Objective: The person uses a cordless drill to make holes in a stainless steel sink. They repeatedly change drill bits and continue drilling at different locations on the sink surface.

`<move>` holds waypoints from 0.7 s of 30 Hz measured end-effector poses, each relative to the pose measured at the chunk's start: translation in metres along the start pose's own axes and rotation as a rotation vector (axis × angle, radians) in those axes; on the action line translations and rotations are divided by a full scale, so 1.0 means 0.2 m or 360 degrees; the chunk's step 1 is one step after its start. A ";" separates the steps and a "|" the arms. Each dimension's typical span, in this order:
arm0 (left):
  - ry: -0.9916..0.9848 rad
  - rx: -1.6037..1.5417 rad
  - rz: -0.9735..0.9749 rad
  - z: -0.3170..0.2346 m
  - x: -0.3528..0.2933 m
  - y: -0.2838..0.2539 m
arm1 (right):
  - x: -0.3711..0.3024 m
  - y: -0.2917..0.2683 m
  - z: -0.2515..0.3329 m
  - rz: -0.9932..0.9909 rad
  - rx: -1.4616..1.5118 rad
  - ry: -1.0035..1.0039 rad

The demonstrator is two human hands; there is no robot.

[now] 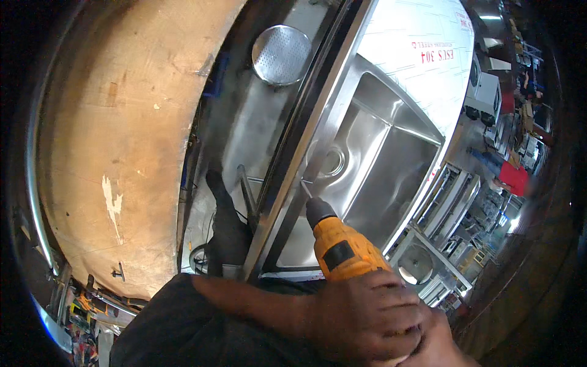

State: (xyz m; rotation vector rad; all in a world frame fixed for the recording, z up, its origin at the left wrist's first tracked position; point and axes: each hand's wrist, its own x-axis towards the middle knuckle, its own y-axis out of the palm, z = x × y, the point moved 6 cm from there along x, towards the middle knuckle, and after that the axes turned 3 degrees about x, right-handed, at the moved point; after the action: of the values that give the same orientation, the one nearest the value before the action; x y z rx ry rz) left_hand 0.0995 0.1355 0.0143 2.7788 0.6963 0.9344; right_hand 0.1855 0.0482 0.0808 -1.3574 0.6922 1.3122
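An orange and black power drill [346, 244] points away from me over a stainless steel sink unit [382, 177]. My left hand [370, 312] is closed around the rear of the drill, its forearm crossing from the left. Beneath and beside it, my right hand [437, 342] is closed on the drill too, mostly covered by the left. From the black chuck, a thin bit [306, 188] reaches the near-left rim of the basin; whether it has gone into the metal I cannot tell. A round drain opening [332, 162] shows in the basin floor.
White printed film [416, 55] covers the sink's far flat section. Left of the unit is a large worn wooden tabletop [116, 134]. A round perforated metal disc [281, 55] sits in the gap between them. Further right stand metal frames [428, 257] and a person in red [513, 177].
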 end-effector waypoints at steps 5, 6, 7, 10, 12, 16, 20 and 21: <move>-0.0031 0.0049 -0.0092 -0.01 0.01 -0.06 | 0.00 -0.04 0.00 0.0214 -0.0184 -0.0042; -0.0011 0.0062 -0.0114 0.01 0.03 -0.08 | -0.01 -0.04 0.00 0.0201 -0.0173 -0.0001; -0.0008 0.0063 -0.0148 0.02 0.04 -0.08 | 0.01 -0.06 0.02 0.0071 -0.0146 -0.0082; -0.0027 0.0139 -0.0202 0.04 0.07 -0.05 | 0.05 -0.14 0.04 0.0037 -0.0242 0.0058; -0.0029 0.0199 -0.0236 0.02 0.07 -0.03 | 0.04 -0.11 0.00 -0.0115 -0.0283 -0.0175; -0.0036 0.0291 -0.0178 0.01 0.05 -0.02 | -0.01 -0.07 0.01 -0.0199 -0.0211 -0.0310; 0.0075 0.0306 -0.0238 -0.02 0.03 0.02 | -0.02 -0.05 -0.04 -0.0217 -0.0220 -0.0256; 0.0062 0.0286 -0.0251 -0.02 0.02 0.03 | -0.03 -0.03 -0.08 -0.0238 -0.0218 -0.0258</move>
State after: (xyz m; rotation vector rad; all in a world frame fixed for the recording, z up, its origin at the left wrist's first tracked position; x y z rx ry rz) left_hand 0.1027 0.1315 0.0217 2.8107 1.0366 0.9395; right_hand 0.1953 0.0339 0.0861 -1.3662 0.3890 1.3512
